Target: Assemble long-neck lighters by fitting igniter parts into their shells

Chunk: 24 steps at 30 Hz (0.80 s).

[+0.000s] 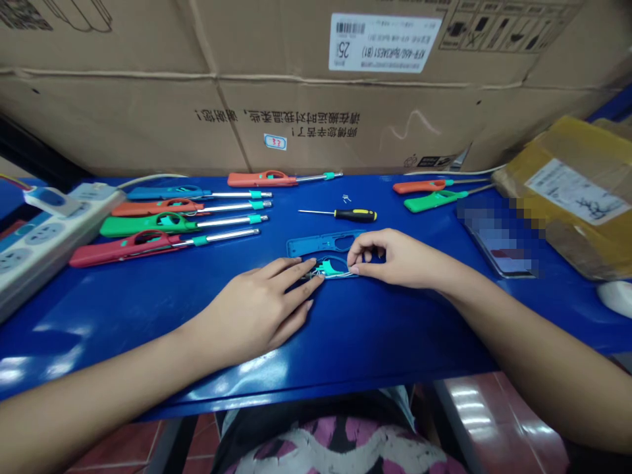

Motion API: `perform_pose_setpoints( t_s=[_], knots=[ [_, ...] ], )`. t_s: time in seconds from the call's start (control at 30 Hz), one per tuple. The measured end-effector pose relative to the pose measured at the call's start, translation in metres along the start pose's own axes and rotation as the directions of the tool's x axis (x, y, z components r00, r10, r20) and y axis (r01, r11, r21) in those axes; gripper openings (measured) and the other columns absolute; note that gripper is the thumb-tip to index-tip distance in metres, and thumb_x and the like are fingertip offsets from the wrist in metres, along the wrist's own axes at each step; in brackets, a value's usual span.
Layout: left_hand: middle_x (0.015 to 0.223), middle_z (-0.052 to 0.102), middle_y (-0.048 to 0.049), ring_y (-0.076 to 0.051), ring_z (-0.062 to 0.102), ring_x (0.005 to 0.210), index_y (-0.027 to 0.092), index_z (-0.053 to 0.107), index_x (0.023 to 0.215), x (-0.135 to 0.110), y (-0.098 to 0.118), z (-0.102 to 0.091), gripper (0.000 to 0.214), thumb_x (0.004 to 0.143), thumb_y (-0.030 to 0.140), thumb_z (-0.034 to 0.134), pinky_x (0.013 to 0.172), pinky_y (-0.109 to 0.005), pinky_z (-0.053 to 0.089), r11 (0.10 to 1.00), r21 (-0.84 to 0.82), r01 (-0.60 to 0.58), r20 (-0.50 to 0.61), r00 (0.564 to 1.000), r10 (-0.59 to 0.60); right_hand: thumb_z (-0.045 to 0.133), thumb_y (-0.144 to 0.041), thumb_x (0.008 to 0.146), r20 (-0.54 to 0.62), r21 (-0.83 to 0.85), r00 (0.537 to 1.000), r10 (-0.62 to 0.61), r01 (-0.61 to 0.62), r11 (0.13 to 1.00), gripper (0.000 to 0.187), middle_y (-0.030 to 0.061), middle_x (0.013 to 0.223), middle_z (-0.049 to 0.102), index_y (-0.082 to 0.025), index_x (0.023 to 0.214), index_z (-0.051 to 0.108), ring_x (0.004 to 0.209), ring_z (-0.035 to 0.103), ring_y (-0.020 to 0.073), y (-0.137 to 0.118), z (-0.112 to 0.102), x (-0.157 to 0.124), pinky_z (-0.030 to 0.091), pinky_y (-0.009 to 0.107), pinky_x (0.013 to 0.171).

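Note:
On the blue table point(148, 309) lies an opened blue lighter body point(333, 266) with a teal trigger part inside. My left hand point(257, 306) lies flat beside it, fingers stretched out, fingertips touching its left end. My right hand point(395, 258) pinches the right end of the same piece, fingers curled. A separate blue shell half point(320, 243) lies just behind. A black and yellow screwdriver point(345, 214) rests farther back.
Several long lighters point(168, 224) in blue, orange, green and red lie at the left, one orange lighter point(276, 178) at the back, two more lighters point(434, 193) at the right. A power strip point(44, 234) sits far left, a phone point(498, 243) and taped parcel point(567, 191) right. Cardboard boxes point(316, 85) wall the back.

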<state>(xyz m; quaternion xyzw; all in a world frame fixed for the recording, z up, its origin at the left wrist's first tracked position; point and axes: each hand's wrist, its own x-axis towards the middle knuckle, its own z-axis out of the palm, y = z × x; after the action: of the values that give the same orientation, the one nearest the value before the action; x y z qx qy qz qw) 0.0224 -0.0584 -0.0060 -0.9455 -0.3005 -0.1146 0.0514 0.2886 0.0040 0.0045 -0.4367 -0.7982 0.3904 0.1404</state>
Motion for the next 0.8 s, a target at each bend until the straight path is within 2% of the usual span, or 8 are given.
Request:
perform_pose_setpoints(
  t_s=[0.1, 0.17, 0.27, 0.33, 0.43, 0.53, 0.7, 0.8],
  knots=[
    [0.14, 0.062, -0.0132, -0.033, 0.062, 0.123, 0.017, 0.065, 0.134, -0.001, -0.003, 0.0, 0.04, 0.1, 0.029, 0.048, 0.1, -0.051, 0.057, 0.998, -0.062, 0.028, 0.004, 1.0, -0.027, 0.07, -0.029, 0.079, -0.024, -0.015, 1.0, -0.015, 0.014, 1.0, 0.012, 0.0021, 0.078, 0.068, -0.018, 0.084, 0.069, 0.071, 0.055, 0.0143, 0.0, 0.0, 0.0, 0.046, 0.027, 0.066],
    [0.141, 0.062, -0.0115, -0.032, 0.061, 0.124, 0.019, 0.064, 0.135, -0.002, -0.006, 0.0, 0.039, 0.1, 0.029, 0.049, 0.103, -0.051, 0.055, 0.989, -0.137, 0.049, -0.001, 0.999, -0.05, 0.068, -0.03, 0.081, -0.087, -0.021, 0.995, -0.046, 0.045, 0.999, 0.012, 0.0019, 0.077, 0.066, -0.018, 0.083, 0.068, 0.069, 0.055, 0.0142, 0.002, -0.002, 0.001, 0.046, 0.028, 0.066],
    [0.14, 0.063, -0.0082, -0.026, 0.06, 0.126, 0.022, 0.061, 0.137, -0.002, -0.013, -0.001, 0.039, 0.1, 0.028, 0.05, 0.107, -0.046, 0.053, 0.947, -0.31, 0.083, -0.04, 0.994, -0.1, 0.063, -0.027, 0.086, -0.246, -0.108, 0.959, -0.14, 0.116, 0.987, 0.011, 0.0035, 0.083, 0.065, -0.017, 0.084, 0.067, 0.07, 0.056, 0.0147, 0.008, -0.007, 0.002, 0.047, 0.029, 0.068],
    [0.136, 0.066, -0.0072, -0.023, 0.062, 0.124, 0.021, 0.063, 0.135, -0.001, -0.019, -0.001, 0.037, 0.1, 0.027, 0.052, 0.108, -0.041, 0.052, 0.904, -0.412, 0.115, -0.088, 0.982, -0.165, 0.064, -0.024, 0.085, -0.291, -0.22, 0.934, -0.208, 0.146, 0.964, 0.009, 0.0052, 0.091, 0.063, -0.018, 0.09, 0.068, 0.076, 0.058, 0.0165, 0.015, -0.011, 0.003, 0.048, 0.031, 0.073],
    [0.124, 0.072, -0.0073, -0.022, 0.064, 0.117, 0.019, 0.069, 0.126, 0.001, -0.031, 0.002, 0.032, 0.099, 0.028, 0.054, 0.104, -0.038, 0.053, 0.862, -0.473, 0.184, -0.128, 0.953, -0.274, 0.069, -0.024, 0.085, -0.216, -0.309, 0.946, -0.243, 0.17, 0.936, 0.016, 0.0064, 0.099, 0.06, -0.02, 0.1, 0.07, 0.09, 0.059, 0.0201, 0.023, -0.014, 0.005, 0.048, 0.035, 0.083],
    [0.118, 0.073, -0.0086, -0.023, 0.066, 0.112, 0.017, 0.071, 0.121, 0.002, -0.043, 0.008, 0.031, 0.099, 0.03, 0.055, 0.1, -0.041, 0.054, 0.838, -0.488, 0.244, -0.123, 0.931, -0.343, 0.069, -0.025, 0.087, -0.166, -0.318, 0.955, -0.245, 0.183, 0.93, 0.011, 0.0065, 0.101, 0.056, -0.02, 0.097, 0.069, 0.095, 0.059, 0.0208, 0.027, -0.013, 0.006, 0.047, 0.036, 0.089],
    [0.125, 0.07, -0.0095, -0.025, 0.064, 0.117, 0.017, 0.07, 0.123, 0.004, -0.05, 0.014, 0.033, 0.098, 0.032, 0.057, 0.105, -0.044, 0.051, 0.839, -0.472, 0.27, -0.129, 0.92, -0.369, 0.059, -0.021, 0.094, -0.116, -0.39, 0.944, -0.31, 0.244, 0.888, 0.005, 0.0077, 0.104, 0.054, -0.018, 0.098, 0.061, 0.095, 0.056, 0.0207, 0.022, -0.009, 0.007, 0.047, 0.035, 0.087],
    [0.128, 0.069, -0.009, -0.024, 0.063, 0.119, 0.018, 0.069, 0.124, 0.005, -0.048, 0.01, 0.032, 0.097, 0.031, 0.059, 0.107, -0.043, 0.049, 0.861, -0.437, 0.26, -0.2, 0.905, -0.375, 0.054, -0.02, 0.096, -0.173, -0.401, 0.919, -0.354, 0.263, 0.877, 0.003, 0.0065, 0.1, 0.057, -0.019, 0.097, 0.056, 0.09, 0.055, 0.0197, 0.014, -0.008, 0.004, 0.045, 0.034, 0.083]
  ],
)
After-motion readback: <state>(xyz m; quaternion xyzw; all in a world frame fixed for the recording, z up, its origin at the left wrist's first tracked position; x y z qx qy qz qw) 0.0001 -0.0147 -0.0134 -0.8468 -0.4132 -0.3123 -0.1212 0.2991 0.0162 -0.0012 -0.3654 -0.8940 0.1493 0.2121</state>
